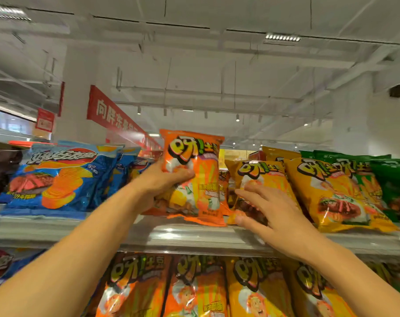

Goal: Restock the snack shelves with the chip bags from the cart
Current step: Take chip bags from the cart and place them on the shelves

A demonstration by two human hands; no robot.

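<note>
Two bare forearms rise from the lower corners of the frame toward the middle. Just beyond them, along the bottom edge, a lower row of orange and yellow chip bags (194, 289) stands upright under the top shelf (80, 232), whose pale front lip crosses the frame from left to right.

The right hand (270, 216) sits right of centre with fingers spread, palm laid flat against a yellow chip bag (260, 179) that leans at the shelf's front edge; it grips nothing. The left hand (162, 181), at centre, is closed around the left side of an orange chip bag (194, 177), thumb across its front, holding it upright with its lower edge on or just above the shelf, touching the yellow bag's left side.

On the shelf, blue chip bags (57, 177) lean at the left of the frame. More yellow bags (331, 193) and green bags (391, 184) lean at the right.

Farther back, in the upper left, a red banner (112, 115) with white characters hangs below the white ceiling (217, 53), where a light fixture (282, 38) shows at upper right.
</note>
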